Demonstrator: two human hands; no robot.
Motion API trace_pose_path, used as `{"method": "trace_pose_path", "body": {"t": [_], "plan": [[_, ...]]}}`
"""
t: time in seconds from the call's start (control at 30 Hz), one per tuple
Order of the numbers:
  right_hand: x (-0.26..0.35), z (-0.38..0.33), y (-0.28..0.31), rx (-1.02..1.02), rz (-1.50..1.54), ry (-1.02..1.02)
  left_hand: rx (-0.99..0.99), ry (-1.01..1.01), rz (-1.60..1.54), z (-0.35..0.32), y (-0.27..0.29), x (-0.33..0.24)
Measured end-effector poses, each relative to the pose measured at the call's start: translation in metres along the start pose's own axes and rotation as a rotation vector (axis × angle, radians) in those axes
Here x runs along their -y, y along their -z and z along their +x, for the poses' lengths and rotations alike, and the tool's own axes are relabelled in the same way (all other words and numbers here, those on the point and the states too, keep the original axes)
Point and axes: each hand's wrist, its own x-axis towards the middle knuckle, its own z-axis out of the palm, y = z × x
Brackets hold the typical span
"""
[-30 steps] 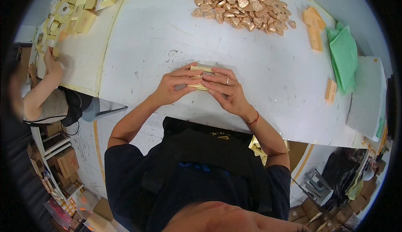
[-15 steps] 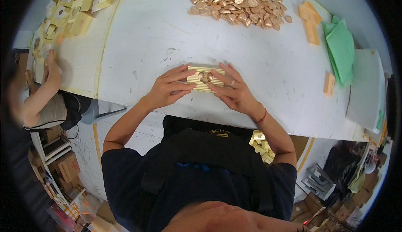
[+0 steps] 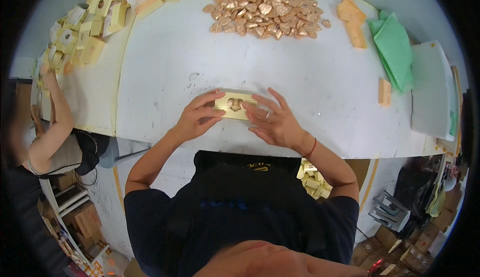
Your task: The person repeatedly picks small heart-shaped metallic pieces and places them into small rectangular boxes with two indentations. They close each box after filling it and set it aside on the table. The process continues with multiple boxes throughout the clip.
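Note:
A small pale yellow ribbed box (image 3: 220,104) lies on the white table in front of me. A gold foil-wrapped heart (image 3: 234,105) shows in the middle of its top. My left hand (image 3: 197,116) holds the box by its left end, fingers at the far edge and thumb at the near one. Over the right end, my right hand (image 3: 280,122) has its fingers spread, some tips touching the box by the heart. The right thumb sits apart from the near edge.
Gold hearts (image 3: 270,12) are piled at the far side. Yellow boxes (image 3: 92,37) crowd the far left, where another person's arm (image 3: 60,107) reaches. Orange card pieces (image 3: 355,24), a green sheet (image 3: 392,52) and a white bin (image 3: 432,92) stand right. More boxes (image 3: 314,179) lie below the table edge.
My right hand has loosened and spread its fingers, its thumb moving off the box. More of the heart shows now. The whole view has shifted slightly.

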Motion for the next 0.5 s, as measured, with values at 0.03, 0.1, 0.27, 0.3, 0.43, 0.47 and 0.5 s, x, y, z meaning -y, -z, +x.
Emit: {"method": "trace_pose_path", "body": {"t": [0.03,0.1,0.27,0.3,0.43,0.47,0.5], "plan": [[0.007,0.001,0.002,0.035,-0.03,0.012,-0.001,0.032,-0.047,0.001,-0.002,-0.002],[0.017,0.002,0.007,0.103,-0.092,0.029,0.005,0.093,-0.144,0.005,-0.007,-0.006],[0.02,0.004,0.013,0.309,0.14,-0.226,0.236,0.202,-0.172,0.033,-0.043,-0.027],[0.024,-0.006,0.02,0.331,0.076,-0.241,0.331,0.294,-0.228,0.038,-0.046,-0.033],[0.028,-0.071,0.08,0.625,0.014,-0.339,0.182,0.009,-0.018,0.061,0.001,-0.007],[0.024,-0.078,0.101,0.654,0.149,-0.42,0.055,0.029,0.04,0.066,0.018,0.017],[0.02,-0.083,0.115,0.678,0.29,-0.503,-0.067,0.05,0.096,0.072,0.033,0.049]]}}
